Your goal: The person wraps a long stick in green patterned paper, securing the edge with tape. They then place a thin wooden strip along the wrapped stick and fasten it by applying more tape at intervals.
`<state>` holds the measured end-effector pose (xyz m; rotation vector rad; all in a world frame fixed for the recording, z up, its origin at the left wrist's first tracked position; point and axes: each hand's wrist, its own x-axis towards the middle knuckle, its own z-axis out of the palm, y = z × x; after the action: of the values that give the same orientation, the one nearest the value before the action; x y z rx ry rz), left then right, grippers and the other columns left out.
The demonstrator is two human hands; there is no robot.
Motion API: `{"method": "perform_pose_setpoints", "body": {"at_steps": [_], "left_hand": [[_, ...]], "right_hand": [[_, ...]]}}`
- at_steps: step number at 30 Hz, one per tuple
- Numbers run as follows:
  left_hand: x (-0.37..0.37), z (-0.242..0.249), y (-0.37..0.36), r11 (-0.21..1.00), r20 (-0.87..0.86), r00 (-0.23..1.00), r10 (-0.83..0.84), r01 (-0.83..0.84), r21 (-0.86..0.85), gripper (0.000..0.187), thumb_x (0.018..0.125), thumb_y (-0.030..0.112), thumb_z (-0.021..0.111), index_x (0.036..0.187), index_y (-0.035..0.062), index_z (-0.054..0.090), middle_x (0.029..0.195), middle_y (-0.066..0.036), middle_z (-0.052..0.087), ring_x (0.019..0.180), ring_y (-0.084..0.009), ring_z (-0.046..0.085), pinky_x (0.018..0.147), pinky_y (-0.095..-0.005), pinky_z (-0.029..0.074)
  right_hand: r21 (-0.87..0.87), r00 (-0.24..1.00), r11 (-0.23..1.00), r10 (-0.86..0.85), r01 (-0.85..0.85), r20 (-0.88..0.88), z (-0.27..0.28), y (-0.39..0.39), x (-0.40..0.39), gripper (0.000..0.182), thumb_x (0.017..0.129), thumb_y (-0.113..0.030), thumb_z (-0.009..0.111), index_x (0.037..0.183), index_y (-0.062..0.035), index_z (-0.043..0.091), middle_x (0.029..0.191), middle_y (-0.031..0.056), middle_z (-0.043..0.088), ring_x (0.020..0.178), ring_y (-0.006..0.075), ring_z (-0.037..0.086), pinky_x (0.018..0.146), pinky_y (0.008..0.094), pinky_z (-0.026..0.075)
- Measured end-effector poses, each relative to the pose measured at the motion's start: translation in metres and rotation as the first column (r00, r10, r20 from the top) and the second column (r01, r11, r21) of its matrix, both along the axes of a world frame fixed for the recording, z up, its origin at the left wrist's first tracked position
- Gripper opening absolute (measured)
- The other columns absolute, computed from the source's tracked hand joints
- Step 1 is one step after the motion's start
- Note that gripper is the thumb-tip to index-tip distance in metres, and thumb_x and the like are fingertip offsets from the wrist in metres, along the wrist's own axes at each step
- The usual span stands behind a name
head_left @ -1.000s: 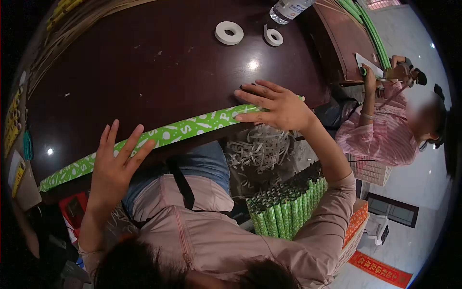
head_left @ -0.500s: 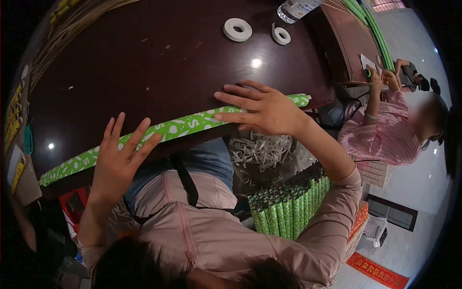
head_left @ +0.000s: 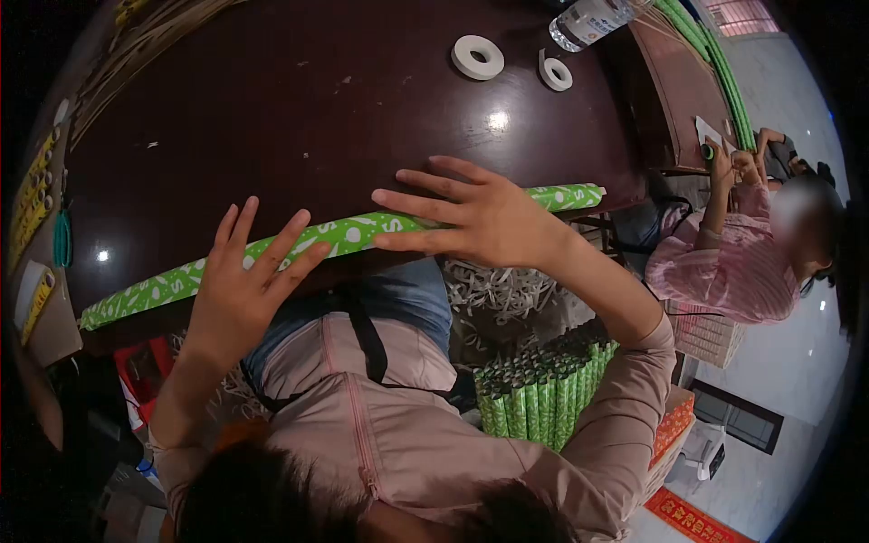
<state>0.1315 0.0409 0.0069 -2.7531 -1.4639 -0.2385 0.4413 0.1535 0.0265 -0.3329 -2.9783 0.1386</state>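
Note:
A long thin tube (head_left: 358, 233) with a green, white-patterned paper covering lies slantwise along the near edge of the dark table. My left hand (head_left: 249, 276) rests over its left half, fingers spread. Farther right, my right hand (head_left: 480, 217) lies across the same tube, palm down with its fingers stretched out flat. Neither hand is wrapped around the tube. A small pale tip shows at the tube's right end, while the part beneath my right palm is hidden.
On the dark table (head_left: 272, 109) lie two white tape rolls (head_left: 478, 58) (head_left: 555, 74) near a water bottle (head_left: 590, 22). Bundled green tubes (head_left: 534, 398) stand below right, beside shredded paper strips (head_left: 502, 285). A person in pink (head_left: 724, 253) sits at another table on the right.
My right hand has shifted left along the tube, closer to my left hand. The whole view has moved slightly, so the table and tape rolls appear farther right.

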Motion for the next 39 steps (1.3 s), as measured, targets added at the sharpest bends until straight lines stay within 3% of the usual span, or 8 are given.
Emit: {"method": "perform_pose_setpoints", "body": {"at_steps": [8, 12, 15, 22, 25, 28, 33, 39], "left_hand": [[0.0, -0.001, 0.0, 1.0, 0.004, 1.0, 0.002, -0.002, 0.0, 0.049, 0.09, 0.007, 0.058, 0.134, 0.0288, 0.055, 0.154, 0.001, 0.034, 0.14, -0.0405, 0.031, 0.112, -0.0606, 0.033], [0.0, 0.001, 0.0, 1.0, 0.032, 0.999, 0.003, -0.003, -0.001, 0.046, 0.09, 0.008, 0.058, 0.131, 0.0305, 0.059, 0.155, 0.001, 0.034, 0.141, -0.0405, 0.03, 0.112, -0.06, 0.033], [-0.003, -0.002, 0.0, 1.0, 0.044, 0.999, -0.01, 0.01, -0.005, 0.046, 0.09, 0.008, 0.058, 0.129, 0.0325, 0.06, 0.155, -0.001, 0.033, 0.141, -0.0409, 0.031, 0.112, -0.0605, 0.032], [-0.007, 0.009, 0.001, 0.997, -0.001, 0.997, -0.079, 0.079, -0.022, 0.052, 0.089, 0.007, 0.06, 0.132, 0.0358, 0.056, 0.156, -0.011, 0.029, 0.141, -0.0415, 0.029, 0.113, -0.0611, 0.028], [-0.005, 0.013, -0.003, 1.0, 0.027, 0.999, -0.022, 0.022, -0.007, 0.054, 0.089, 0.022, 0.061, 0.141, 0.0329, 0.049, 0.154, -0.016, 0.033, 0.139, -0.0438, 0.032, 0.114, -0.0609, 0.023], [0.006, 0.015, -0.004, 0.987, 0.141, 0.982, 0.128, -0.112, -0.118, 0.061, 0.091, 0.034, 0.058, 0.147, 0.0195, 0.04, 0.152, -0.019, 0.034, 0.138, -0.0441, 0.032, 0.115, -0.061, 0.017], [0.033, 0.016, 0.001, 0.931, -0.094, 0.927, 0.363, -0.359, 0.057, 0.059, 0.097, 0.035, 0.049, 0.145, 0.0039, 0.039, 0.149, -0.018, 0.038, 0.14, -0.0407, 0.03, 0.115, -0.0616, 0.014], [0.081, 0.008, 0.01, 0.908, -0.022, 0.91, 0.413, -0.409, 0.094, 0.052, 0.098, 0.031, 0.045, 0.142, 0.0028, 0.043, 0.147, -0.015, 0.043, 0.142, -0.0299, 0.031, 0.116, -0.0603, 0.011]], "right_hand": [[0.077, 0.98, 0.997, 0.011, -0.027, 0.201, 0.009, 0.002, -0.005, 0.075, 0.085, -0.01, 0.055, 0.144, -0.0512, 0.034, 0.155, -0.0072, 0.032, 0.135, 0.0286, 0.044, 0.114, 0.0482, 0.035], [0.178, 0.992, 0.981, 0.055, -0.074, 0.109, 0.006, 0.002, -0.011, 0.074, 0.084, -0.013, 0.057, 0.144, -0.051, 0.034, 0.155, -0.0052, 0.032, 0.135, 0.032, 0.044, 0.113, 0.0482, 0.037], [-0.037, 0.997, 0.997, -0.069, 0.068, -0.038, -0.003, -0.018, -0.033, 0.076, 0.077, -0.01, 0.062, 0.139, -0.0488, 0.044, 0.155, -0.0011, 0.033, 0.135, 0.0294, 0.043, 0.109, 0.0474, 0.04], [0.097, 0.997, 0.994, -0.053, 0.047, 0.055, 0.003, -0.014, -0.033, 0.081, 0.075, -0.009, 0.063, 0.141, -0.0492, 0.04, 0.156, 0.0005, 0.031, 0.136, 0.0308, 0.041, 0.11, 0.0475, 0.039], [0.081, 0.997, 0.997, 0.01, -0.016, 0.071, 0.007, -0.013, -0.033, 0.084, 0.074, -0.005, 0.062, 0.142, -0.0496, 0.04, 0.157, 0.0008, 0.029, 0.139, 0.0336, 0.037, 0.111, 0.0471, 0.038], [0.165, 0.998, 0.985, 0.035, -0.043, 0.05, 0.004, -0.015, -0.034, 0.077, 0.076, -0.02, 0.068, 0.141, -0.0502, 0.04, 0.158, 0.0013, 0.027, 0.141, 0.0363, 0.032, 0.111, 0.0502, 0.036], [0.067, 0.931, 0.93, -0.364, 0.363, 0.006, 0.0, -0.046, -0.043, 0.096, 0.067, -0.078, 0.055, 0.15, -0.0367, 0.03, 0.159, 0.0085, 0.022, 0.145, 0.0405, 0.021, 0.114, 0.0647, 0.016], [0.059, 0.905, 0.906, -0.413, 0.42, -0.101, -0.003, -0.047, -0.049, 0.101, 0.065, -0.081, 0.05, 0.15, -0.0288, 0.034, 0.158, 0.0093, 0.025, 0.145, 0.0374, 0.021, 0.114, 0.065, 0.01]]}}
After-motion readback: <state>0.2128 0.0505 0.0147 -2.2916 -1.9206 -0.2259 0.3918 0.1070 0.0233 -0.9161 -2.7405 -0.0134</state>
